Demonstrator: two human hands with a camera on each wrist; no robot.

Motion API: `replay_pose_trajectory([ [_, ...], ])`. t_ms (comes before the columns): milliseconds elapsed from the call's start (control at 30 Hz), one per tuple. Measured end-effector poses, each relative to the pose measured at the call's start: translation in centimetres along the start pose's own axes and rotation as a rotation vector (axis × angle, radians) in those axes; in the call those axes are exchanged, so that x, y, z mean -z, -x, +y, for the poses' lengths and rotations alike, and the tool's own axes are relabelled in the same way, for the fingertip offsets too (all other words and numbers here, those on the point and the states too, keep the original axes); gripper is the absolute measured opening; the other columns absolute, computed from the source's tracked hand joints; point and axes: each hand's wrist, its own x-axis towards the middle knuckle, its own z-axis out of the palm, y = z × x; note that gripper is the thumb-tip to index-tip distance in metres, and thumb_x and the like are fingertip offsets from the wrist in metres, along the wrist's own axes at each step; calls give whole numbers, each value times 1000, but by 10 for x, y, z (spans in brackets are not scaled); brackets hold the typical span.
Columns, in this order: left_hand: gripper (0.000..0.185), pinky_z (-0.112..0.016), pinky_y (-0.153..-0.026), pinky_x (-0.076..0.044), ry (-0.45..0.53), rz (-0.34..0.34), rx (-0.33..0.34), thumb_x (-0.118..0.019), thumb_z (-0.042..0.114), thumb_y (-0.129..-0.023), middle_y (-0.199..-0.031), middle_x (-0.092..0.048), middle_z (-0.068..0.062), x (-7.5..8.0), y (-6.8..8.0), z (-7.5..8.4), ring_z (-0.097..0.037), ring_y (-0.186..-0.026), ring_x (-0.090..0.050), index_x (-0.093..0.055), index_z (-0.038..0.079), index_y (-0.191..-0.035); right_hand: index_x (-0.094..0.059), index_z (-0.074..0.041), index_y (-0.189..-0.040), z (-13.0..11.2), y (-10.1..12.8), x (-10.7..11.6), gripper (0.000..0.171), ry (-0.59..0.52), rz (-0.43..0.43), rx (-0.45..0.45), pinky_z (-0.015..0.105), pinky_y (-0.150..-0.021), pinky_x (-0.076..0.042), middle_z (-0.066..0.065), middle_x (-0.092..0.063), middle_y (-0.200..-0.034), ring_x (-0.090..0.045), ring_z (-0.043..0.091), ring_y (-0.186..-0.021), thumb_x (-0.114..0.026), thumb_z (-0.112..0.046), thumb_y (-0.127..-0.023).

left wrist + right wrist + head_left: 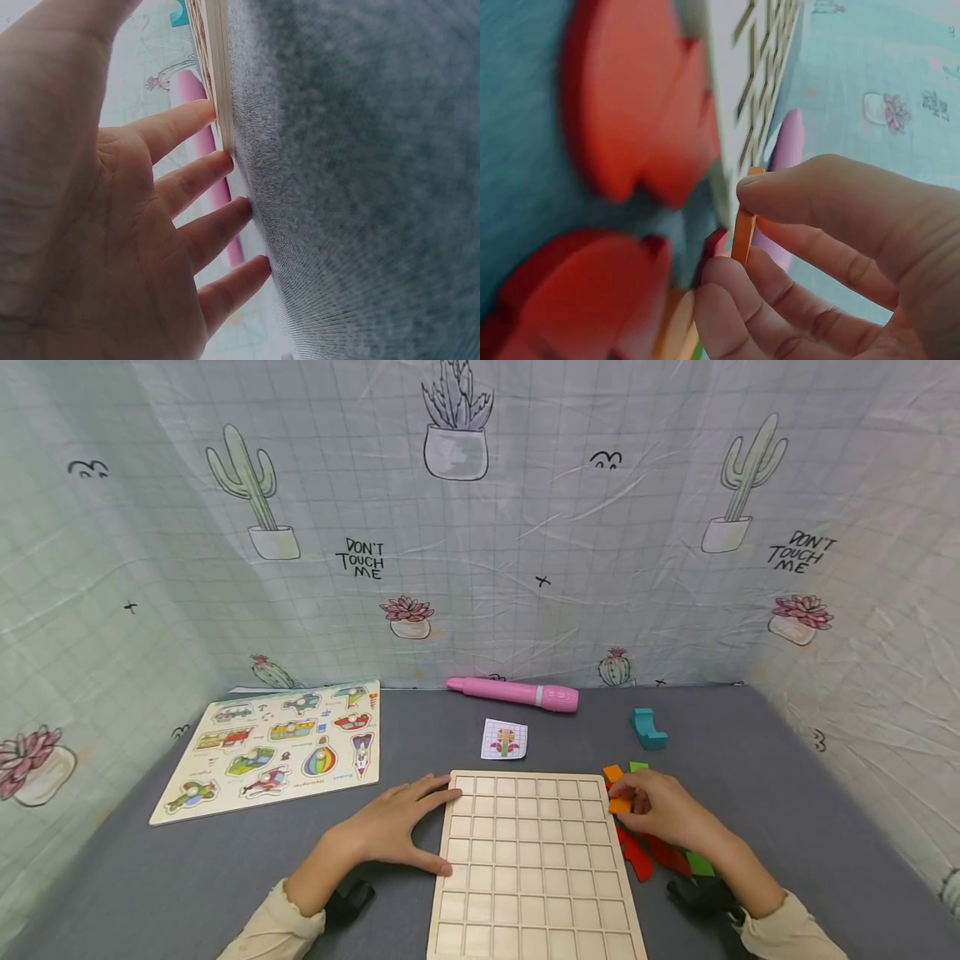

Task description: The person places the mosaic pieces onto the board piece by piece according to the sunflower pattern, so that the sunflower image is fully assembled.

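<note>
A wooden grid board (527, 877) of square cells lies in front of the person. Spread fingers of the left hand (405, 827) rest against its left edge; in the left wrist view the fingertips (219, 161) meet the board's side and the dark cloth. Between thumb and fingers the right hand (663, 810) pinches an orange square tile (743, 234), close by the board's upper right edge. Under and beside that hand lie red petal-shaped pieces (630, 105), another orange piece (612, 773) and green pieces (700, 863), partly covered by the hand and wrist.
A small card with a flower pattern (505, 740) lies beyond the board. Behind it is a pink pen-shaped toy (517, 693). A teal curved block (648, 729) sits at the back right, a picture puzzle board (273, 752) at the left. A printed cloth (480, 527) hangs behind.
</note>
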Motion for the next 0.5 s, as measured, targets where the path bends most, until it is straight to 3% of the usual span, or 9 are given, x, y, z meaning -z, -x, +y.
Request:
replay_pose_trajectory([
  [200,95,-63,-112,-24,-9,2,2,-76,62,-73,-158,-28,-10,-1,0,-1,-36,-146,-24,-40,19,-150,-67,1,-101,-16,-12,-3,22,-19,12,61,22,-55,-45,-1,-56,-80,-49,4,-66,-76,-4,-82],
  [500,95,-63,-112,-23,-5,2,-5,-76,62,-73,-158,-28,-10,0,2,-1,-37,-146,-23,-40,18,-150,-67,-2,-100,-37,-31,-16,22,-51,-28,76,23,-63,-50,3,-59,-91,-55,16,-76,-78,-7,-82],
])
